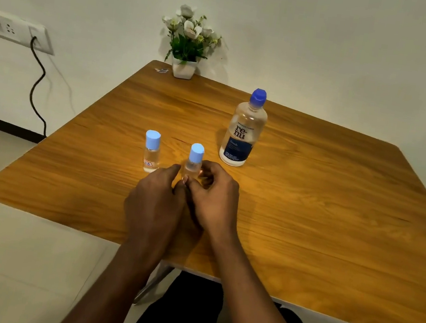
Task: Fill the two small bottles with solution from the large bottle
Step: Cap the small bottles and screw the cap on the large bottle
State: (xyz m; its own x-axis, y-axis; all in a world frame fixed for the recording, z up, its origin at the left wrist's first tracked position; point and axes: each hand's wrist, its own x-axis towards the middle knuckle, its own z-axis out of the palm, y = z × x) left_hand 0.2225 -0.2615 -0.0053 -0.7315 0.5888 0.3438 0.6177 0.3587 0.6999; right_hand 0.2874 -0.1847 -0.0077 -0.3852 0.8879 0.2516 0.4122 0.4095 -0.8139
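Nearest on the wooden counter point(333, 234), the left hand point(156, 202) and right hand point(214, 200) met at the foot of a small bottle point(194, 162). It stood upright with its pale blue cap on, in front and to the left of the large bottle point(244, 130). The right hand's fingers point(206, 172) were curled round its lower body, holding it. The left hand's fingers point(174, 169) bent in against its other side; whether they gripped it could not be told. The second small bottle point(151, 150), capped, stood free further left of the large bottle. The large bottle stood upright, blue cap on, apart from both hands. Beyond it to the left sat a flower pot point(183, 68).
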